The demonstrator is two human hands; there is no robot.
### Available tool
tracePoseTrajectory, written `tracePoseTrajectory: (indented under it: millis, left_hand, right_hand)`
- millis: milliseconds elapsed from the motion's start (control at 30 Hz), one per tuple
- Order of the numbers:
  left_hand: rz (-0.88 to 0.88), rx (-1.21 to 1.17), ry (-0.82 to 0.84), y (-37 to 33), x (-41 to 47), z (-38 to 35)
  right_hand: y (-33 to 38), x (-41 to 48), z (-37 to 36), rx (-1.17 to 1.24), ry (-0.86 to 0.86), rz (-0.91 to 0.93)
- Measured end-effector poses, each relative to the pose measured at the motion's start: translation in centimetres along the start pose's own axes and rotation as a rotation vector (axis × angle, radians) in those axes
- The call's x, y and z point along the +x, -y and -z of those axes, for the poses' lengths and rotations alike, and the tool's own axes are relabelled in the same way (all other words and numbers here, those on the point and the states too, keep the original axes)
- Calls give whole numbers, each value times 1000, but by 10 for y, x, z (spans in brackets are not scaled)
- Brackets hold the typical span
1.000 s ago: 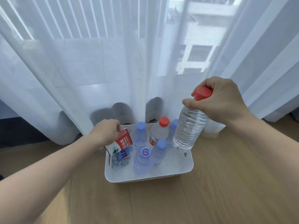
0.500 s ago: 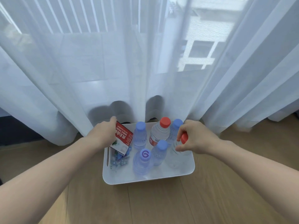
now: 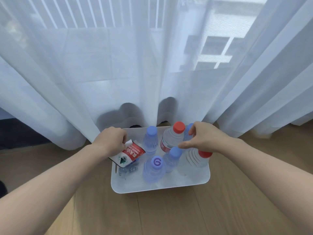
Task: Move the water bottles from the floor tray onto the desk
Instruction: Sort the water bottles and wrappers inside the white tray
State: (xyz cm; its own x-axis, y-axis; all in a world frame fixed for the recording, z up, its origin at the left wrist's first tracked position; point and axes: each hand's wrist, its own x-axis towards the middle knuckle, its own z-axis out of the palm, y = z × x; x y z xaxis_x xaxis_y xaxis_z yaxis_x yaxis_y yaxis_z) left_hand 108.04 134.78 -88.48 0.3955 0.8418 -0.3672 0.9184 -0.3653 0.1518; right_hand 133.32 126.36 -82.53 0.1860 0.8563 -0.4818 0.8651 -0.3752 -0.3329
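Observation:
A white floor tray (image 3: 160,187) holds several water bottles. Blue-capped ones stand at the back (image 3: 150,141), the front (image 3: 153,170) and the middle (image 3: 172,158). One red-capped bottle (image 3: 171,139) stands upright at the back. Another red-capped bottle (image 3: 194,160) leans in the tray's right side. My right hand (image 3: 203,138) hovers over these two, fingers apart, holding nothing. My left hand (image 3: 111,141) grips a red-and-white labelled item (image 3: 130,155) at the tray's left end; what lies under it is blurred. No desk is in view.
Sheer white curtains (image 3: 118,73) hang to the floor right behind the tray, touching its back edge. Wooden floor (image 3: 169,214) stretches in front and to both sides. A dark strip (image 3: 17,134) shows at the far left under the curtain.
My right hand brought the red-capped bottle down from the air into the tray's right side, let it go and opened. My left hand stayed on the labelled item.

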Motion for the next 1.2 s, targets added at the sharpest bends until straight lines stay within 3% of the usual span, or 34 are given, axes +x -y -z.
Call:
tracePoseTrajectory:
  millis: [133, 367, 600, 700, 867, 1067, 1200]
  left_hand:
    - [15, -10, 3, -3, 1, 3]
    - [12, -81, -80, 1, -5, 17]
    - [-23, -153, -105, -5, -15, 27]
    - [-24, -260, -164, -8, -16, 39]
    - [-71, -569, -341, -23, -12, 66]
    - [-307, -972, -76, -51, -26, 121]
    - [-352, -1128, 77, -68, -39, 126]
  right_hand:
    - [2, 9, -5, 133, -105, 5]
    - [10, 17, -16, 192, -140, 103]
    - [9, 18, -18, 161, -318, 91]
    - [6, 13, 1, 458, -430, 105]
    - [14, -11, 46, 975, -348, 277]
    - [37, -49, 96, 1202, -279, 531]
    - [48, -56, 93, 1345, -155, 519]
